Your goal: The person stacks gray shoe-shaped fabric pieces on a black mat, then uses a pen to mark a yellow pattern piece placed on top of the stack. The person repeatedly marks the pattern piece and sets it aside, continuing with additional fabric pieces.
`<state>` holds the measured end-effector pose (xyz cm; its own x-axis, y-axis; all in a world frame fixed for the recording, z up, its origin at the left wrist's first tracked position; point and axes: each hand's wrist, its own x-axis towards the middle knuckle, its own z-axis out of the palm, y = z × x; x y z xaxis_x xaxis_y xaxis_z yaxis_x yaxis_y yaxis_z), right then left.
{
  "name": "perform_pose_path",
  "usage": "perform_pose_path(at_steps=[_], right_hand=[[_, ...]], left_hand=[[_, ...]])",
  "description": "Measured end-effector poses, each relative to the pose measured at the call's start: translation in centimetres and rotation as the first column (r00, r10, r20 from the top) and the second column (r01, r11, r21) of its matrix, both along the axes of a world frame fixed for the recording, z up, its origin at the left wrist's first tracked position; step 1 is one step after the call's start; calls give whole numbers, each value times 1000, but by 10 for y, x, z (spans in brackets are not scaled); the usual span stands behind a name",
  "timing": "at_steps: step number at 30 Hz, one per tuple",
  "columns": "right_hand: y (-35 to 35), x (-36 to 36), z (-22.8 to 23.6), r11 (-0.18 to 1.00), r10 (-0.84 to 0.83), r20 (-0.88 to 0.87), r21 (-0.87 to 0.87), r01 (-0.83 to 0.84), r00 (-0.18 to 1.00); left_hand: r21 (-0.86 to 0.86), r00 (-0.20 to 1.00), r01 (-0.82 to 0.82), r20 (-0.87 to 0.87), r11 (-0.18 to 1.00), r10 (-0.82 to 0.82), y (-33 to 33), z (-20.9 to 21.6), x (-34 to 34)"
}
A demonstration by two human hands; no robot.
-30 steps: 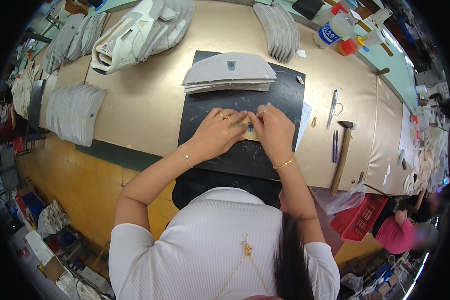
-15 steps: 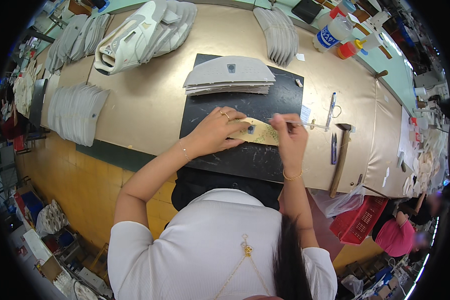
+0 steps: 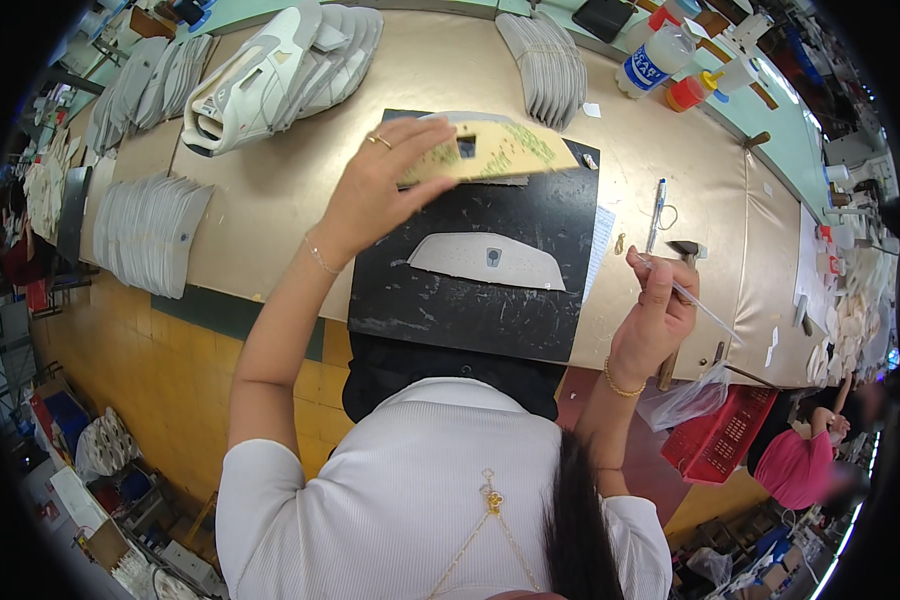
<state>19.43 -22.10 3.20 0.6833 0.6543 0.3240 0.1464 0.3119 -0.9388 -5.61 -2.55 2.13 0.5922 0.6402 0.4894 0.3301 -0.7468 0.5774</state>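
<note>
My left hand (image 3: 388,180) grips the left end of a pale yellow template (image 3: 510,148) with green marks and a small square hole. The template is held up over a stack of grey shoe pieces (image 3: 505,182), which it mostly hides. Below it, one grey shoe piece (image 3: 455,258) with a dark patch lies flat on the black board (image 3: 410,320). Off to the right of the board, my right hand (image 3: 660,310) is closed round a thin, whitish pen-like stick (image 3: 705,308), its far end pointing down to the right.
A hammer (image 3: 686,248) and a blue pen (image 3: 657,205) lie right of the board. Banded grey stacks (image 3: 542,65) (image 3: 150,230) and a shoe upper (image 3: 250,90) stand around it. Bottles (image 3: 655,62) line the back right; a red basket (image 3: 715,435) sits below the table edge.
My left hand has lifted the template off the board and moved it up over the stack, uncovering the grey piece beneath. My right hand has drawn away rightward and nearer me with the stick.
</note>
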Motion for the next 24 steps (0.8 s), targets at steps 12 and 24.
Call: perform_pose_path(at_steps=[12, 24], right_hand=[[-5, -16, -11, 989, 117, -50, -84, -121, 992], [-4, -28, -19, 945, 211, -43, -248, -215, 977]], left_hand=[[-119, 944, 239, -202, 964, -259, -76, -61, 5], [-200, 946, 215, -201, 956, -254, -76, -62, 3]])
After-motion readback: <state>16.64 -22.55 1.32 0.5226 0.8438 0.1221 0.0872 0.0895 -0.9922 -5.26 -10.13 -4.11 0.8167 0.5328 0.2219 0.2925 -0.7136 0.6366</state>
